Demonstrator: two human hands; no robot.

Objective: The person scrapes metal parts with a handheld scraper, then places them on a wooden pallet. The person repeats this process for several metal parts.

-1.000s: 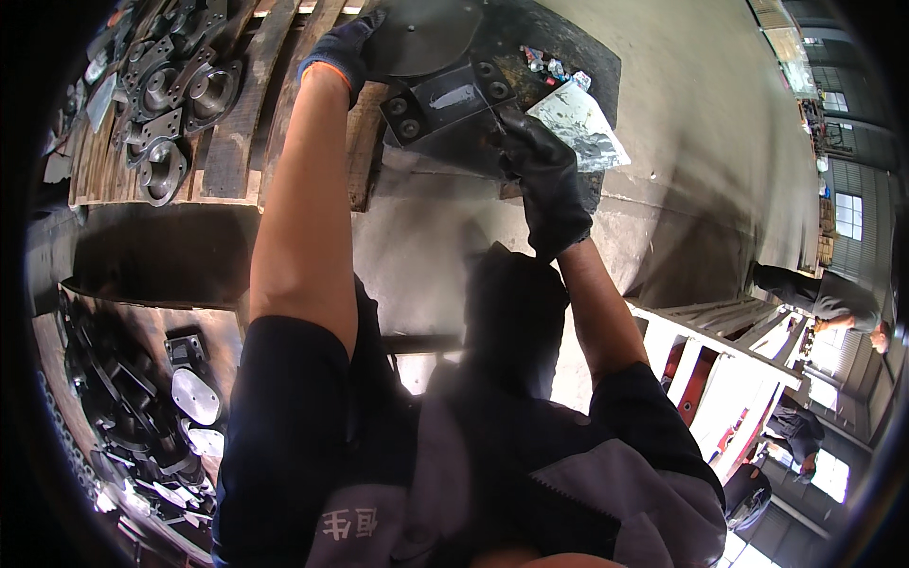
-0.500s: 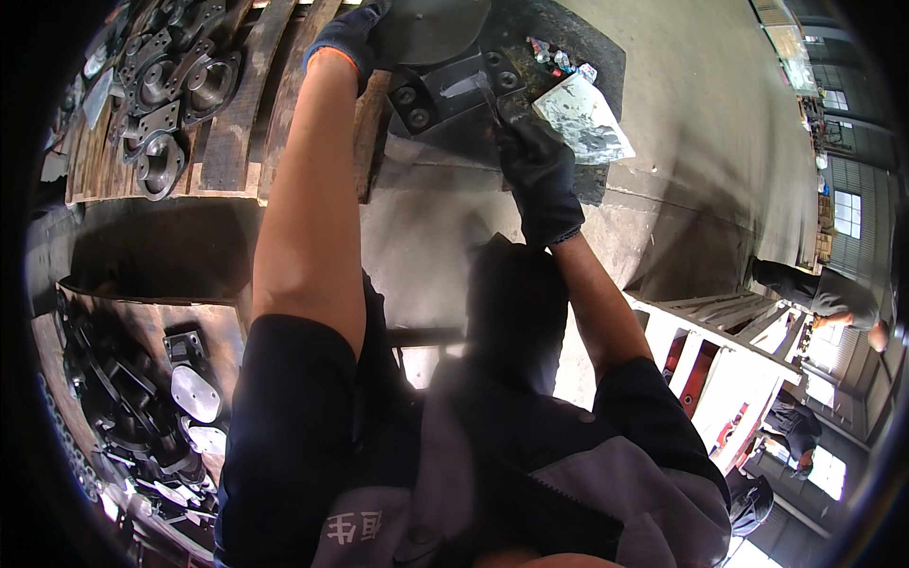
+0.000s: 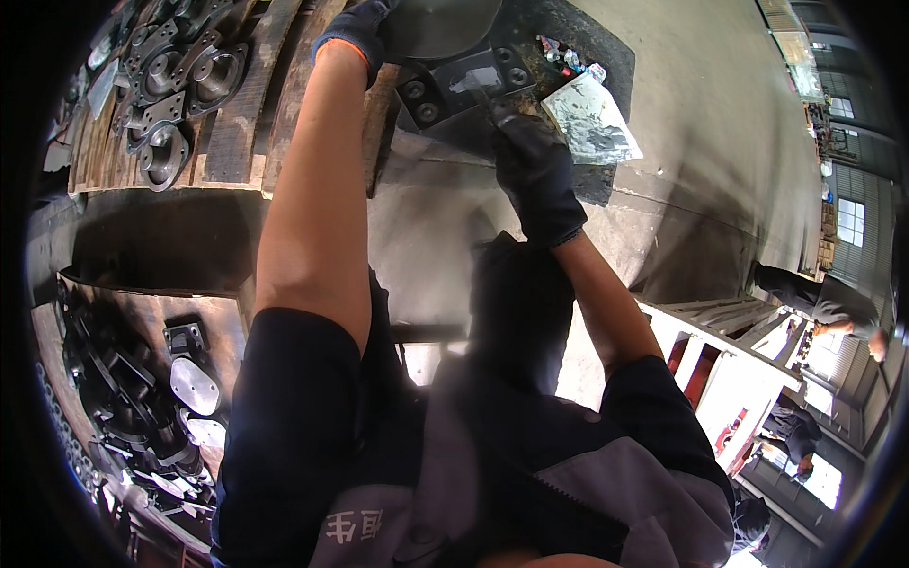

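At the top of the view, my left hand [image 3: 355, 40], in a dark glove with an orange cuff, grips the left edge of a metal part. This part has a broad round plate [image 3: 443, 26] and a bracket end [image 3: 473, 80] with bolt holes at its corners. A pale grey smear lies on the bracket's flat face. My right hand [image 3: 538, 175], in a black glove, is closed round a thin scraper-like tool [image 3: 484, 96]. Its tip is at the smear's lower edge; the handle is hidden in the fist.
A dark worktable [image 3: 606, 57] carries a white sheet [image 3: 592, 118] with dark smears and crumpled tubes or wrappers [image 3: 573, 62]. On the left, machined metal parts [image 3: 163, 156] sit on a wooden pallet [image 3: 232, 142]; more lie in a crate [image 3: 142, 303]. People are at the far right.
The tool tip has moved slightly down and left over the smear, and more of the pale patch shows. My left hand keeps its hold on the part.
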